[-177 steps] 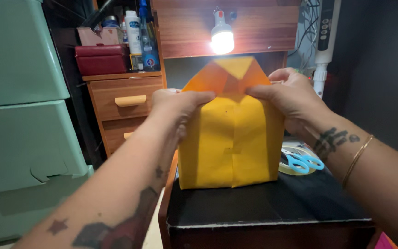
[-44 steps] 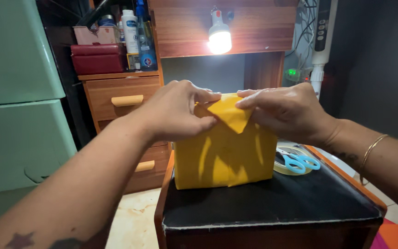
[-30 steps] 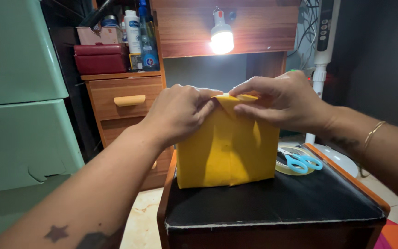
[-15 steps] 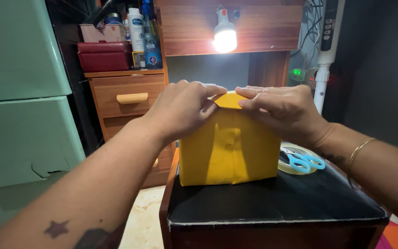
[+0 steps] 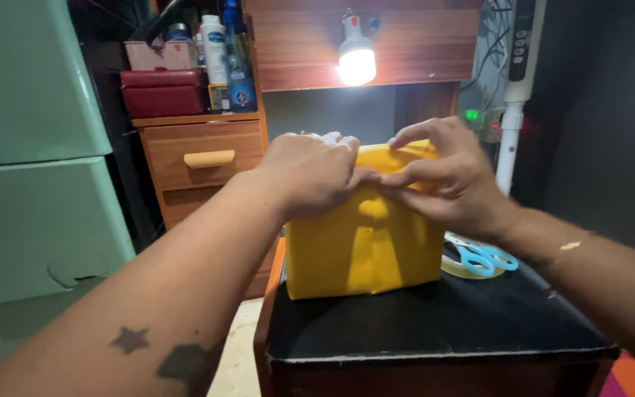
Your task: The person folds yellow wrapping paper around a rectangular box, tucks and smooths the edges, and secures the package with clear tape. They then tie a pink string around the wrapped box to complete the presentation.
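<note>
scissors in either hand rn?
No, the blue-handled scissors lie on the tape roll beside the yellow wrapped box, which both hands press.

The paper-wrapped box is plain bright yellow all over. It stands on a matte black stool top edged in orange-brown wood. At its 3 o'clock, light-blue-handled scissors lie on a pale yellowish tape roll. At 10 o'clock sit a brown wooden drawer chest and a dark red case; at 9 o'clock, a mint-green plastic cabinet.
</note>
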